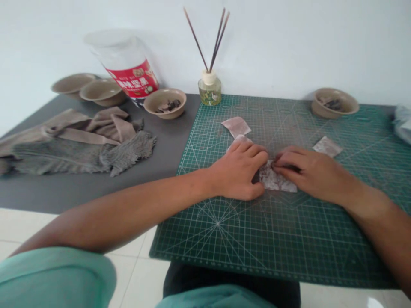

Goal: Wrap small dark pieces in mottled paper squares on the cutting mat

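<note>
The small patterned packet (279,182) lies flat on the green cutting mat (237,235), between the person's two hands. The left hand (242,169) rests at its left edge, grip apart, with the thumb below and the fingers above. The right hand (313,171) reaches in from the other side, its grip together on the upper part of the packet; the fingertips are too blurred to tell any finer detail there. A pale piece (240,139) shows partly behind the left hand, with a square sachet (236,126) just beyond it. Another sachet (327,146) lies beyond the right hand. At the mat's far edge stand a reed diffuser (209,90) and, to the right, a bowl (334,104) with dark pieces inside. Left of the mat, the gray tabletop (167,158) bears a similar bowl (165,104) of dark pieces, a tilted jar (128,68) with a red label, two more bowls (104,92) and crumpled cloths (80,143).
</note>
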The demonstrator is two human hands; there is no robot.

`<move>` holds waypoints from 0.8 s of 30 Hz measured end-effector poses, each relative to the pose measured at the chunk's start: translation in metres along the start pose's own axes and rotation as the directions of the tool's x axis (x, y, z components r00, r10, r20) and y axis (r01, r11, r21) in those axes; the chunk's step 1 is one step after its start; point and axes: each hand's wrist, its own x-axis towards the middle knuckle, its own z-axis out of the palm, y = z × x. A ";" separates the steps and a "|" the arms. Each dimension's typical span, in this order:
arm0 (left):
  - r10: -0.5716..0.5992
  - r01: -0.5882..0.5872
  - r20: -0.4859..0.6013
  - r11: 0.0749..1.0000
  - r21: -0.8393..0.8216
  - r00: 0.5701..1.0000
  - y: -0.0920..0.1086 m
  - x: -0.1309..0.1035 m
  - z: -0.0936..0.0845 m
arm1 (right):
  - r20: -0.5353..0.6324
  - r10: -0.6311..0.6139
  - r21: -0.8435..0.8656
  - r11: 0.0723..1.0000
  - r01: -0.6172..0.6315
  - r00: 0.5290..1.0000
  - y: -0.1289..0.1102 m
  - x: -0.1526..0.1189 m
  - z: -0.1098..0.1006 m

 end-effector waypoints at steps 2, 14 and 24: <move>0.000 0.000 0.000 1.000 -0.002 1.000 0.000 0.000 0.000 | 0.030 0.013 -0.002 1.000 -0.013 0.999 0.003 -0.002 -0.003; -0.004 0.004 0.000 1.000 -0.021 1.000 -0.001 0.000 -0.001 | 0.087 -0.036 0.045 0.998 0.032 0.996 0.002 -0.003 -0.008; -0.007 0.007 0.007 1.000 -0.008 1.000 -0.001 0.000 0.000 | 0.110 -0.035 0.019 0.999 0.033 0.993 0.002 -0.001 -0.007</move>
